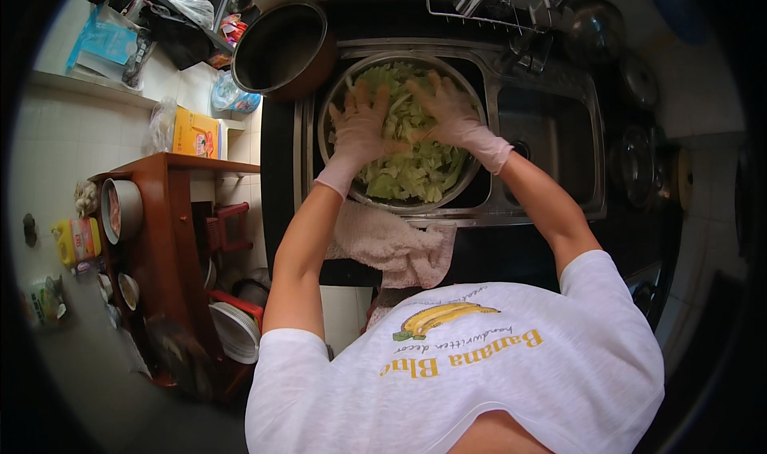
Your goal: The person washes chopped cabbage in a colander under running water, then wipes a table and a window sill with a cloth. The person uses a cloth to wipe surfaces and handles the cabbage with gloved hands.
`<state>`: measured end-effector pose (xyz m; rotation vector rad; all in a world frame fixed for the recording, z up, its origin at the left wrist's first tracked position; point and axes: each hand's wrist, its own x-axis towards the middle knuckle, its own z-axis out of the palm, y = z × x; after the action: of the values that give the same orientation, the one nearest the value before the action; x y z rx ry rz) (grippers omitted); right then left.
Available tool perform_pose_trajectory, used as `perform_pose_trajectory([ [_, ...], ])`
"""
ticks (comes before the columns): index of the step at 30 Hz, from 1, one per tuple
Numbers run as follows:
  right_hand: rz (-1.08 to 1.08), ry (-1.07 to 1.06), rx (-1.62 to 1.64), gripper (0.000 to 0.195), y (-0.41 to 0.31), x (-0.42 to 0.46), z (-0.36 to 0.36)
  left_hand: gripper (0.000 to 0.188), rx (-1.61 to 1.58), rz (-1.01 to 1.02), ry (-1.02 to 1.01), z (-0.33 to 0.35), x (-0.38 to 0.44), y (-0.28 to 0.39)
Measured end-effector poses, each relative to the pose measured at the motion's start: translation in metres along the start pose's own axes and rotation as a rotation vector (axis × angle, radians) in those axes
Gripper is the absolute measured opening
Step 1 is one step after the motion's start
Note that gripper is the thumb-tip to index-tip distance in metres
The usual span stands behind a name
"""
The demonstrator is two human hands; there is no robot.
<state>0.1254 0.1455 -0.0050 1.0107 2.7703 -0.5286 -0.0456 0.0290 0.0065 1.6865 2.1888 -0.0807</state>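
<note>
A wide round metal bowl (pixel 440 201) full of chopped pale-green leafy vegetable (pixel 407 175) rests over the left basin of a steel double sink. My left hand (pixel 359 121), in a thin translucent glove, lies palm down with spread fingers on the left part of the leaves. On the right part, my right hand (pixel 449 115) is gloved the same way, its fingers also spread and slightly blurred. Neither hand is closed on anything; some fingertips blend into the leaves. A crumpled pale towel (pixel 401 244) drapes over the counter edge just below the bowl.
A large deep pot (pixel 326 49) stands at the bowl's upper left. The right sink basin (pixel 539 136) lies beside the bowl, with a faucet (pixel 527 49) and a wire rack (pixel 497 19) above. A wooden cabinet (pixel 174 214) holding a metal pot (pixel 129 211) is at left.
</note>
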Motion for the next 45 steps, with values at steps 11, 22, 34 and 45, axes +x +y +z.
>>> perform_pose_trajectory([
  [11,0.183,-0.331,-0.155,0.108,-0.021,0.022,0.031,0.138,0.148,0.047,-0.234,0.027,0.054,-0.008],
  [22,-0.083,-0.265,0.117,0.068,-0.007,0.0,-0.018,0.13,-0.022,0.021,-0.215,0.005,0.031,-0.014],
  [34,0.015,-0.179,-0.119,0.105,-0.041,-0.051,0.023,0.133,0.121,0.007,-0.352,0.022,-0.027,0.005],
  [45,-0.024,-0.365,0.098,0.056,-0.027,-0.039,-0.003,0.1,0.053,0.085,-0.285,-0.006,-0.032,0.004],
])
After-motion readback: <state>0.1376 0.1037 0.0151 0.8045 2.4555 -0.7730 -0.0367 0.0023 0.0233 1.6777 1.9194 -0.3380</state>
